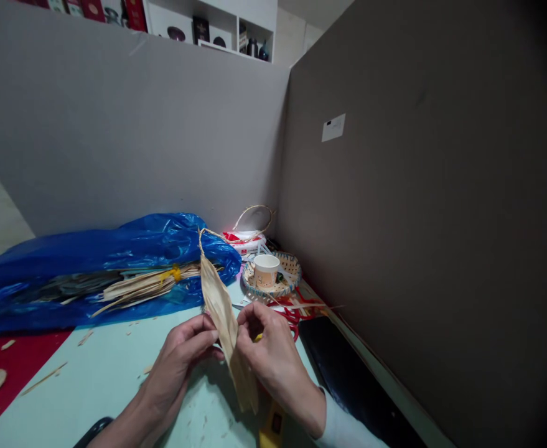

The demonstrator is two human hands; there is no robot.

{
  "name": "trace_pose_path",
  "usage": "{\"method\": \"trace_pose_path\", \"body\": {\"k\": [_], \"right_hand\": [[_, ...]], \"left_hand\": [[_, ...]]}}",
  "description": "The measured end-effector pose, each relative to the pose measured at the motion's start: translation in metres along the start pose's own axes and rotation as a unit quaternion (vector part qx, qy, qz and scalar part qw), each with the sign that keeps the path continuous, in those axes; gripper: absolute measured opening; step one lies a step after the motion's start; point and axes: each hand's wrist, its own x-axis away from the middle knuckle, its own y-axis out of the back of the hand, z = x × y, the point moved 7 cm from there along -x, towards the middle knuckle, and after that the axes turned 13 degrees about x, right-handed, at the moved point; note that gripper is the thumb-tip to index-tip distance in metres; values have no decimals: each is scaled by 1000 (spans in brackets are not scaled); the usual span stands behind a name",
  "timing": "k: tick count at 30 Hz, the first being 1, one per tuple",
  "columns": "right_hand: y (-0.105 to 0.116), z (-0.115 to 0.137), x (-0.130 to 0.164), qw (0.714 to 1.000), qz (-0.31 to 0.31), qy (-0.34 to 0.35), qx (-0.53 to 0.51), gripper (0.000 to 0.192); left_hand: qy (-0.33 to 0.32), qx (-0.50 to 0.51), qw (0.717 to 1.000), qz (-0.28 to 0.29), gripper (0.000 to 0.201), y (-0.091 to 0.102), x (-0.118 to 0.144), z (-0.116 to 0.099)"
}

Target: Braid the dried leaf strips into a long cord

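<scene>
A long, pale dried husk (224,311), like a corn husk, is held upright and slightly tilted over the table. From its top runs a thin twisted cord (201,241) that bends off to the right and loops behind. My left hand (187,345) pinches the husk's left edge between thumb and fingers. On the opposite edge, my right hand (273,354) has its thumb and fingertips closed on the husk. The lower end of the husk hangs loose between my wrists. Beneath my right hand, a yellow tool (273,426) is partly hidden.
A blue plastic bag (91,249) holds a tied bundle of dried strips (145,286). A paper cup (266,272) stands in a woven tray (293,264). A flat black object (343,367) lies beside the dark partition (408,205). Red cloth (30,358) covers the left side.
</scene>
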Motion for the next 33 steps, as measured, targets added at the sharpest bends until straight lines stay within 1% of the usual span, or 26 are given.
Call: {"method": "trace_pose_path", "body": {"k": [4, 6, 9, 11, 14, 16, 18, 19, 22, 24, 27, 29, 31, 33], "right_hand": [[1, -10, -8, 992, 2, -39, -122, 9], [-1, -9, -9, 985, 19, -36, -168, 12], [-6, -4, -4, 966, 63, -21, -249, 21], [-6, -1, 0, 970, 76, 2, -230, 29], [-2, 5, 5, 991, 60, 60, -99, 45], [-3, 11, 8, 992, 62, 105, -21, 49], [-5, 14, 9, 989, 75, 123, 17, 41], [-6, 13, 8, 990, 83, 113, 10, 34], [-13, 5, 5, 991, 112, 43, -61, 13], [-18, -3, 3, 988, 119, 2, -97, 14], [-18, -9, 1, 988, 88, -11, -129, 13], [-15, -9, 0, 988, 64, -1, -142, 12], [-9, -9, -1, 988, 38, 8, -147, 11], [-2, -8, -2, 989, 10, 21, -143, 9]], "left_hand": [[-27, 8, 1000, -13, 8, 3, 0, -5], [-45, 5, 999, -16, 9, 3, 0, -5], [-69, -25, 997, -25, 12, 4, -1, -4], [-87, -57, 994, -35, 17, 5, -1, -6], [-126, -98, 986, -53, 25, 8, -1, -13], [-148, -114, 980, -67, 28, 10, -1, -18], [-158, -124, 977, -78, 31, 11, -1, -20], [-160, -127, 976, -81, 31, 12, -1, -20], [-159, -131, 975, -85, 31, 11, 1, -17], [-169, -153, 970, -83, 29, 11, 3, -17], [-228, -230, 944, -63, 24, 6, 10, -25], [-245, -283, 927, -37, 16, 1, 12, -27], [-225, -304, 926, -15, 12, 0, 10, -25], [-200, -293, 935, -11, 15, 2, 5, -22]]}}
